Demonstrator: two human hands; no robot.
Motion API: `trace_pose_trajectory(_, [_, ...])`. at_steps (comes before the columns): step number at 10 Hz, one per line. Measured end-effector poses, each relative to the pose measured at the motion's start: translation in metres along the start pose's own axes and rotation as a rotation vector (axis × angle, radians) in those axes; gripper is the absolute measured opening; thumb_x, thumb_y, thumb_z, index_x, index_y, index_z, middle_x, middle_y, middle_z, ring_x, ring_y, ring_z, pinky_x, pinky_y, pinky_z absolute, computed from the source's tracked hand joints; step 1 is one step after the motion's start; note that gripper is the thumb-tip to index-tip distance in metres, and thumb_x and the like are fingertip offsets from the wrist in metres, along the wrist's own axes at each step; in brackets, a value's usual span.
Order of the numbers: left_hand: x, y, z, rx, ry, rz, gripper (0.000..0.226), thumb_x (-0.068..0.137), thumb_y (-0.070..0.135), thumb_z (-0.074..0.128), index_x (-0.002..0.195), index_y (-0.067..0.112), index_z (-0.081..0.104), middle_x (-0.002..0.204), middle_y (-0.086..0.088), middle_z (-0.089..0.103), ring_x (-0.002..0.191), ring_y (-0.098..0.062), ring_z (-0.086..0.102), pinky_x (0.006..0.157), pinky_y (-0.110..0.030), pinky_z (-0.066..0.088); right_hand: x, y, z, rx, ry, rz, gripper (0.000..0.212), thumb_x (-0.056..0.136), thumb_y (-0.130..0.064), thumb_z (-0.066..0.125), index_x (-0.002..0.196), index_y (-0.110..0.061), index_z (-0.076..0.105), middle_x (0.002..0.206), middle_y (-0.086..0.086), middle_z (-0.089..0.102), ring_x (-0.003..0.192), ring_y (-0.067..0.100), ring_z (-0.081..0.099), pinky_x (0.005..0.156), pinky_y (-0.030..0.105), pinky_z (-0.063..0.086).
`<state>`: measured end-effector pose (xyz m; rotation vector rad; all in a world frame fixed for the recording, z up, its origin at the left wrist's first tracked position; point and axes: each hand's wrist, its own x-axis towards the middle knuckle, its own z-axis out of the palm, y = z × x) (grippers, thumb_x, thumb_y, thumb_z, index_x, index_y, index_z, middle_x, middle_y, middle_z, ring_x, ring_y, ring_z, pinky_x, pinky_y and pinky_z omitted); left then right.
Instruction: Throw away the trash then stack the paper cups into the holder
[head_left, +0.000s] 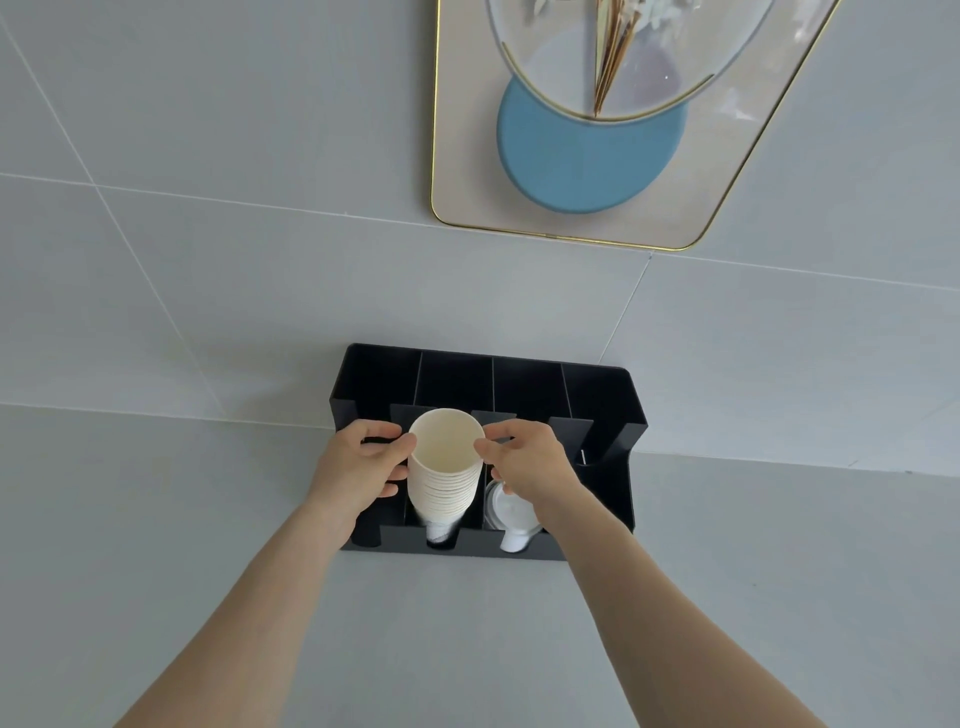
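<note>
Head view: both hands, left hand and right hand, apparently pinch the stacked paper cups in the holder.

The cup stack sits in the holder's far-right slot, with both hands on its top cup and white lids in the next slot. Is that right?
Not quite. The head view shows the cup stack in the second slot from the left of the holder, not the far-right one. The rest holds: the left hand and right hand touch the top cup, and white lids sit in the next slot.
</note>
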<state>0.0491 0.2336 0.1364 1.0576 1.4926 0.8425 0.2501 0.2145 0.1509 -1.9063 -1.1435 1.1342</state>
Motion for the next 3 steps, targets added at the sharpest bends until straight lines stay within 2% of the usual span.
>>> trace_pose_trajectory(1, [0.002, 0.002, 0.001, 0.022, 0.001, 0.005, 0.029, 0.094, 0.026, 0.073, 0.120, 0.015, 0.066, 0.105, -0.004, 0.075, 0.091, -0.022, 0.075, 0.075, -0.034, 0.060, -0.002, 0.003, -0.001, -0.012, 0.008, 0.000, 0.023, 0.094, -0.034, 0.069, 0.114, -0.026, 0.076, 0.099, -0.008, 0.070, 0.089, 0.014, 0.066, 0.080, 0.031, 0.052])
trace_pose_trajectory(2, [-0.001, 0.007, 0.003, 0.121, 0.011, -0.001, 0.031, 0.094, 0.029, 0.071, 0.123, 0.017, 0.064, 0.108, -0.002, 0.073, 0.093, -0.020, 0.074, 0.086, -0.041, 0.061, -0.008, 0.005, -0.003, -0.086, 0.017, 0.008, 0.037, 0.092, -0.047, 0.067, 0.122, -0.025, 0.073, 0.113, -0.007, 0.073, 0.102, 0.017, 0.069, 0.084, 0.029, 0.049])
trace_pose_trajectory(3, [-0.007, 0.015, 0.005, 0.299, 0.046, 0.046, 0.040, 0.095, 0.036, 0.066, 0.132, 0.023, 0.059, 0.115, 0.005, 0.072, 0.109, -0.023, 0.069, 0.101, -0.044, 0.054, -0.013, 0.006, -0.009, -0.233, 0.065, -0.024, 0.053, 0.094, -0.056, 0.059, 0.135, -0.023, 0.064, 0.130, -0.001, 0.069, 0.111, 0.018, 0.065, 0.090, 0.031, 0.047])
